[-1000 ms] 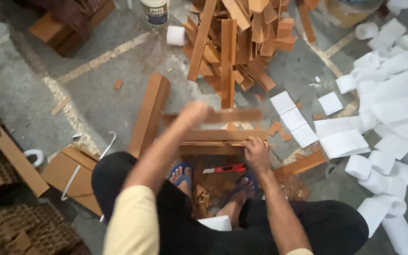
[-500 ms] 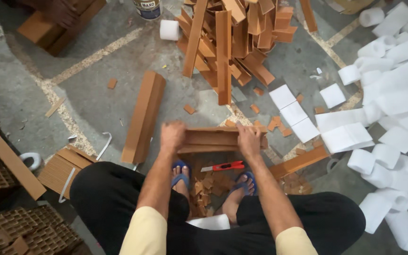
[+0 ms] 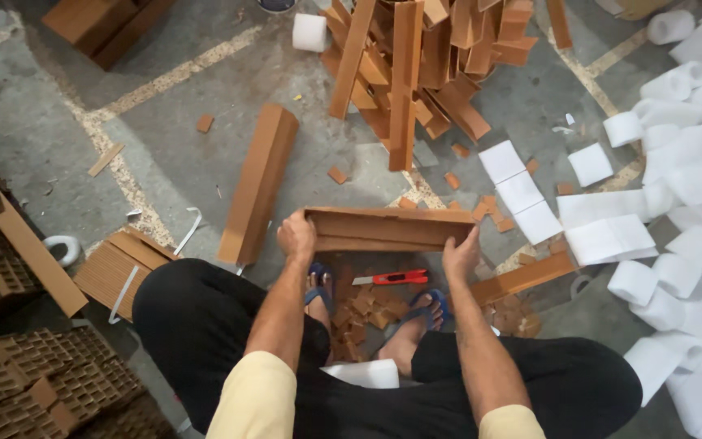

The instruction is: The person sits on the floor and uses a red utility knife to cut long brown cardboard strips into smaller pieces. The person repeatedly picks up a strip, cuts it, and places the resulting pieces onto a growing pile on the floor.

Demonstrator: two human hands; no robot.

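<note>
I hold a stack of long brown cardboard angle strips [image 3: 387,228] level in front of my knees. My left hand [image 3: 296,236] grips its left end and my right hand [image 3: 461,255] grips its right end. Below the stack, on the concrete floor between my feet, lies a red utility knife [image 3: 392,278] among small brown cardboard offcuts [image 3: 363,313]. A single long brown strip [image 3: 258,183] lies on the floor just left of my left hand.
A heap of brown cardboard strips [image 3: 416,65] lies ahead. White foam rolls and sheets [image 3: 676,187] crowd the right side. Honeycomb cardboard blocks [image 3: 18,374] and a flat bundle [image 3: 119,268] sit at left. A white roll [image 3: 310,31] stands at the top.
My left arm came down from a raised position and took the left end of the stack. Both hands now hold the strips, lifted slightly toward me.
</note>
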